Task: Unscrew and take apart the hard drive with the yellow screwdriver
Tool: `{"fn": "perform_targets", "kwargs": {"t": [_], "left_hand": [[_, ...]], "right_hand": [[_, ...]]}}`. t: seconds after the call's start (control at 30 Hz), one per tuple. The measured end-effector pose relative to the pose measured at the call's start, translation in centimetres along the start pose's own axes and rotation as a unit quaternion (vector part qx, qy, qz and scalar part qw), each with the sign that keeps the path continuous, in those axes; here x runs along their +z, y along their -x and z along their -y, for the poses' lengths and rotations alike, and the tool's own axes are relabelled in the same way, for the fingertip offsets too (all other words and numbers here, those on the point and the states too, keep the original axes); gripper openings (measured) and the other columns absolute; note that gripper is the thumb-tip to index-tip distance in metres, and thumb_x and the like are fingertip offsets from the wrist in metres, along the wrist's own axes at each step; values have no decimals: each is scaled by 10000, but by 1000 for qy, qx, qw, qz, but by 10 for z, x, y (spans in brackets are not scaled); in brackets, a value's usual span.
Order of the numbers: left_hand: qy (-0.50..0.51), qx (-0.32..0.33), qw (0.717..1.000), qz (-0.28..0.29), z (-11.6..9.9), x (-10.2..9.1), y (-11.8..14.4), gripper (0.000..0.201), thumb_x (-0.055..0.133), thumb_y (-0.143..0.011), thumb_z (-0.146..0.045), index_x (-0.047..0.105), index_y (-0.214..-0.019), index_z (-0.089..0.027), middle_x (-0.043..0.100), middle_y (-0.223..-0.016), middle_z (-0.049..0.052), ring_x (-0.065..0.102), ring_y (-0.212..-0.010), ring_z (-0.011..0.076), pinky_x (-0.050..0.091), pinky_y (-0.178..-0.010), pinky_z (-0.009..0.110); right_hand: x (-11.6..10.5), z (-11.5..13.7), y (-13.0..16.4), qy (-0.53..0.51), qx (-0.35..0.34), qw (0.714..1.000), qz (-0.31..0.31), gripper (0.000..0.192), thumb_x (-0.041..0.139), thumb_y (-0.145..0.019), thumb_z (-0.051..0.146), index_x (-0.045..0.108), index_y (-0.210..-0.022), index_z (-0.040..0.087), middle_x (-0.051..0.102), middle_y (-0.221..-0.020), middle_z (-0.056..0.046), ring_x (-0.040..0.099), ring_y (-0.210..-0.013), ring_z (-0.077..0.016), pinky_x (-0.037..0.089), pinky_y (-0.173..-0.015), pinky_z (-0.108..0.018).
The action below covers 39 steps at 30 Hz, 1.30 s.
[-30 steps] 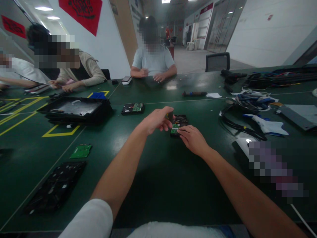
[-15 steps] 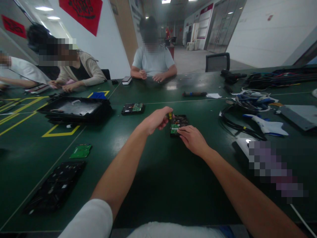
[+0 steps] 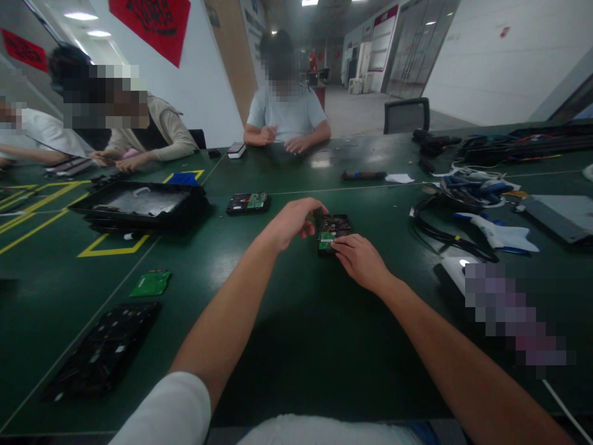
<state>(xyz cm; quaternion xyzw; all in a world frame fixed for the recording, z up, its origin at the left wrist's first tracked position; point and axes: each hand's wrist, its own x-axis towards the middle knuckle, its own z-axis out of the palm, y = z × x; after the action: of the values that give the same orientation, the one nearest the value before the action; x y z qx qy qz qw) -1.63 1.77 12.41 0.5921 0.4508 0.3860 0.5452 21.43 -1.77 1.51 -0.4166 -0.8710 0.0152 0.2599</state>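
A black hard drive (image 3: 340, 224) with a green circuit board (image 3: 325, 240) at its near end lies flat on the dark green table. My left hand (image 3: 293, 221) is curled over its left edge, closed around a small screwdriver (image 3: 318, 214). Only a bit of the yellow-and-black handle shows between thumb and fingers; the tip is hidden. My right hand (image 3: 360, 256) rests at the drive's near right corner, fingertips pinched together on the board's edge and steadying contact with the drive. Whether a small part is between those fingertips cannot be seen.
Another hard drive (image 3: 248, 203) lies to the left, near stacked black trays (image 3: 143, 204). Closer left are a loose green board (image 3: 151, 283) and a larger black drive-like unit (image 3: 104, 349). Cables (image 3: 475, 185) and a white-blue glove (image 3: 503, 235) lie right. A person (image 3: 287, 117) sits opposite.
My left fingers have shifted slightly around the screwdriver, so less of its yellow handle shows. My right hand and the hard drive stay in place.
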Motion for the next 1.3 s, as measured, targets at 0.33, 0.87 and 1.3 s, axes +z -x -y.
{"fn": "perform_targets", "kwargs": {"t": [0.33, 0.87, 1.3], "left_hand": [[113, -63, 987, 96, -1, 6, 2, 324, 541, -951, -455, 675, -936, -160, 725, -935, 85, 652, -585, 136, 440, -488, 245], [18, 14, 1000, -6, 5, 4, -4, 371, 541, -950, -463, 742, -860, -164, 743, -926, 87, 563, -644, 135, 438, -588, 271], [79, -25, 995, 47, 4, 5, 0, 310, 615, -951, -492, 645, -969, -185, 778, -965, 92, 563, -490, 113, 393, -462, 266]], "right_hand": [[1, 0, 0, 1, -11, 1000, -6, 307, 624, -1037, 134, 793, -1293, 151, 772, -1300, -160, 676, -1168, -345, 575, -1012, -554], [2, -2, 1, -3, -3, 1000, 1, 326, 602, -1050, 159, 787, -1314, 202, 757, -1325, -156, 676, -1195, -342, 568, -1015, -584], [1, 0, 0, -1, 0, 1000, 0, 323, 599, -1047, 154, 795, -1299, 199, 763, -1310, -147, 666, -1161, -332, 564, -1002, -551]]}}
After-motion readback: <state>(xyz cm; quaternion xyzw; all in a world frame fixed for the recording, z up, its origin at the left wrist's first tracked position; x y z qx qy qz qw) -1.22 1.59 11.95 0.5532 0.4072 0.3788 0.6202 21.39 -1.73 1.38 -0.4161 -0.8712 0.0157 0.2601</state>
